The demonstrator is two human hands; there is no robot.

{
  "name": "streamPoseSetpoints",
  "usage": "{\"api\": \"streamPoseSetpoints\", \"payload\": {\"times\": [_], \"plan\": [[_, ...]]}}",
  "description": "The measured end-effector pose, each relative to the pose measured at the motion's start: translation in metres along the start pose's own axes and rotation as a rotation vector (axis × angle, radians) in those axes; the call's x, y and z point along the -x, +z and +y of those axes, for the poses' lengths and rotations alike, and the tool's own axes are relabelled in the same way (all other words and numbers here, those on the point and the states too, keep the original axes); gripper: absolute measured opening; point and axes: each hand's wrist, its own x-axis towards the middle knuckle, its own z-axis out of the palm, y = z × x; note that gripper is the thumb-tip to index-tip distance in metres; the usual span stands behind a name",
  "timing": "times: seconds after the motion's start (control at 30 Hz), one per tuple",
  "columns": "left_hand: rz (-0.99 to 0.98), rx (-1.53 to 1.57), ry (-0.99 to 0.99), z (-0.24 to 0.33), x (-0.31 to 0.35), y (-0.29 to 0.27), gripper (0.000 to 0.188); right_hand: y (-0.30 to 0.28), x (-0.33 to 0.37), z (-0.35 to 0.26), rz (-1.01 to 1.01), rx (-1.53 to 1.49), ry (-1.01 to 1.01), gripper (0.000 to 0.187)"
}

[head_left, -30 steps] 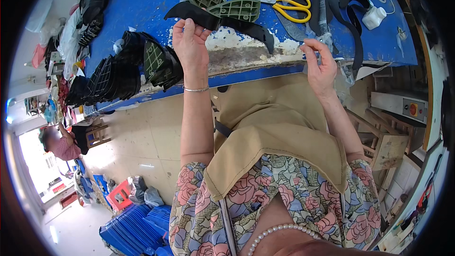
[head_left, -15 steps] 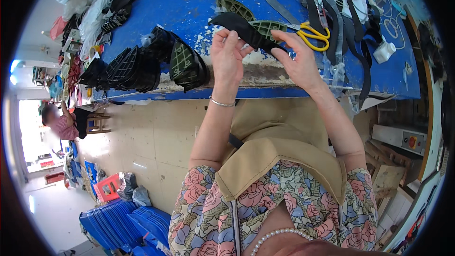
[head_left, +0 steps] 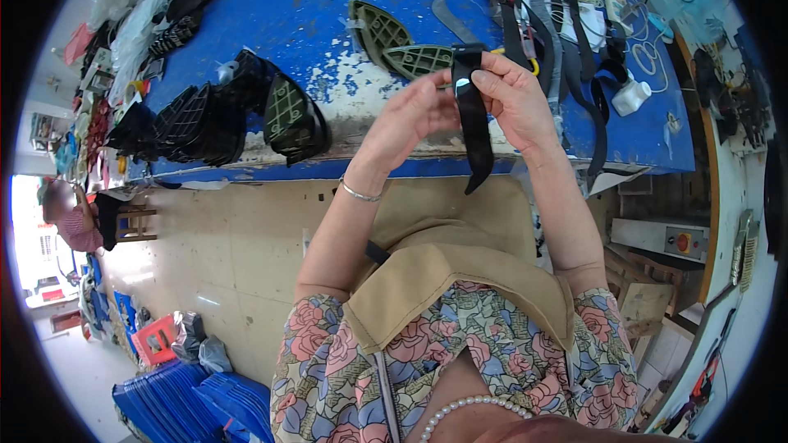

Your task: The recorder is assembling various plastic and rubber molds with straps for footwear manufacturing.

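A: What's going on with the long black flexible strap [head_left: 474, 123]?

B: Both hands, left [head_left: 410, 119] and right [head_left: 517, 98], pinch its top above the worn blue surface [head_left: 312, 25]. Probably checking or folding it; next needs a steady grip.

Workshop; worn blue workbench [head_left: 320, 16]; stacked shoe-sole parts [head_left: 205, 119]

Bare blue table [head_left: 312, 8] is lying open ahead and to the left of the hands. A row of black soles [head_left: 222, 119] is crowding the left near edge, two green soles [head_left: 398, 45] are sitting just beyond the hands, and black straps [head_left: 566, 49] with a white bottle [head_left: 630, 98] are blocking the right.
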Motion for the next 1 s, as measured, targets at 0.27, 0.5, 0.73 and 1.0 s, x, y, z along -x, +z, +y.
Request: {"api": "streamPoseSetpoints", "payload": {"times": [0.27, 0.5, 0.73, 1.0], "plan": [[-0.013, -0.288, -0.220, -0.045, 0.023, 0.005, 0.029, -0.024, 0.021, 0.023, 0.113, -0.235, -0.029, 0.044], [0.071, -0.340, -0.242, -0.061, 0.025, -0.005, 0.010, -0.040, 0.029, 0.039, 0.128, -0.384, -0.037, 0.050], [0.044, -0.371, -0.248, -0.068, 0.029, -0.009, 0.011, -0.046, 0.034, 0.047, 0.133, -0.386, -0.022, 0.044], [0.274, -1.097, 0.232, -0.040, 0.035, 0.008, 0.049, -0.028, 0.044, 0.039, 0.210, -0.204, 0.079, 0.036]]}}
